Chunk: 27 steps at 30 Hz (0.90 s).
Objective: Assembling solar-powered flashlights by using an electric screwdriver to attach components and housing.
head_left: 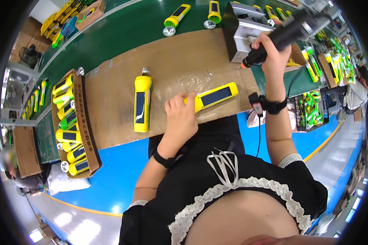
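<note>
A yellow flashlight [216, 96] with a dark solar panel on its side lies at a slant on the cardboard near its front edge. Around its left end, my left hand [182, 116] is closed, the fingertips partly hidden behind the body. My right hand [275, 55] grips a black electric screwdriver [283, 37], raised over the right part of the table with its orange-ringed tip pointing down left. The tip is apart from the flashlight. To the left of my left hand lies a second yellow flashlight [142, 104], with a clear lens piece at its far end.
A cardboard box [90, 143] of several yellow and green flashlights stands at the left. Behind the cardboard sheet [184, 53], two flashlights lie on the green table. A grey metal machine [249, 30] stands at the far right; a black crate [310, 110] sits below. Other people are at both sides.
</note>
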Each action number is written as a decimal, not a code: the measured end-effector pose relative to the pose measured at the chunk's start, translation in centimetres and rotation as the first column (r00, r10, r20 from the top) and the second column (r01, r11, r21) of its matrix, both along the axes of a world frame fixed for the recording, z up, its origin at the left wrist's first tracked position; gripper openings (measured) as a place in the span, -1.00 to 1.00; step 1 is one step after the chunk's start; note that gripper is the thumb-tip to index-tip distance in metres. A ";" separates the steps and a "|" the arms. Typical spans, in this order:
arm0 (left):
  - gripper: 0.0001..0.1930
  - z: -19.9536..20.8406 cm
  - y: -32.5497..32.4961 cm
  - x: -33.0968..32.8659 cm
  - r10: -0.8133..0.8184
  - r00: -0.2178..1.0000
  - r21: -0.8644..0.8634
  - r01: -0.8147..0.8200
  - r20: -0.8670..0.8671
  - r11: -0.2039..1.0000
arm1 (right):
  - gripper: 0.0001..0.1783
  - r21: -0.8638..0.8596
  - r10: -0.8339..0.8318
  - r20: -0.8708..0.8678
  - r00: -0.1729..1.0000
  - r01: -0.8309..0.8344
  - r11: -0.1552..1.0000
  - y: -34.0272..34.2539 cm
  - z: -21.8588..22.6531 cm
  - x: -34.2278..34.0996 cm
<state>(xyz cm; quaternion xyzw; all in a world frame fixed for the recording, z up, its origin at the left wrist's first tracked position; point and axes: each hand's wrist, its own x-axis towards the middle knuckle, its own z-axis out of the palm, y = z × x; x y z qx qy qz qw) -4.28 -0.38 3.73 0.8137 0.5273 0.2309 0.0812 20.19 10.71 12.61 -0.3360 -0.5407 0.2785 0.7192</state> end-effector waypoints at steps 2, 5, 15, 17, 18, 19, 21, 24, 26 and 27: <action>-0.40 0.0 -0.1 0.3 -0.002 1.000 0.067 0.002 0.004 0.998 | -0.47 0.102 0.120 -0.119 0.986 -0.108 0.989 -2.5 0.1 -2.4; -0.40 0.0 -0.2 0.5 0.032 0.999 0.063 -0.034 0.039 0.997 | -0.39 0.075 0.281 -0.087 0.956 -0.275 0.959 -5.4 0.3 -5.4; -0.43 -1.2 -0.1 0.8 0.110 0.991 0.117 -0.119 0.081 0.986 | -0.39 -0.068 0.380 0.038 0.924 -0.377 0.924 -6.0 -0.3 -9.6; -0.43 -1.3 -0.1 0.9 0.104 0.990 0.136 -0.116 0.094 0.984 | -0.38 -0.072 0.385 0.037 0.922 -0.382 0.921 -6.1 -0.4 -9.8; -0.43 -1.3 -0.1 0.9 0.110 0.989 0.138 -0.122 0.094 0.983 | -0.38 -0.078 0.383 0.036 0.923 -0.380 0.922 -6.1 -0.5 -9.9; -0.42 -1.4 -0.2 0.9 0.105 0.989 0.145 -0.119 0.100 0.982 | -0.38 -0.077 0.388 0.037 0.921 -0.384 0.920 -6.1 -0.5 -10.1; -0.42 -1.5 -0.2 0.8 0.101 0.989 0.153 -0.117 0.106 0.981 | -0.39 -0.090 0.368 0.031 0.930 -0.364 0.927 -6.1 -0.6 -10.4; -0.40 -1.6 -0.3 0.7 0.077 0.990 0.154 -0.095 0.121 0.983 | -0.40 -0.132 0.363 0.065 0.930 -0.352 0.927 -6.1 -0.4 -10.5; -0.38 -1.7 -0.3 0.8 0.078 0.988 0.197 -0.103 0.131 0.975 | -0.40 -0.136 0.351 0.063 0.934 -0.341 0.930 -6.2 -0.3 -10.7; -0.38 -1.7 -0.4 0.8 0.077 0.988 0.195 -0.102 0.132 0.975 | -0.40 -0.141 0.340 0.060 0.938 -0.329 0.934 -6.2 -0.3 -10.8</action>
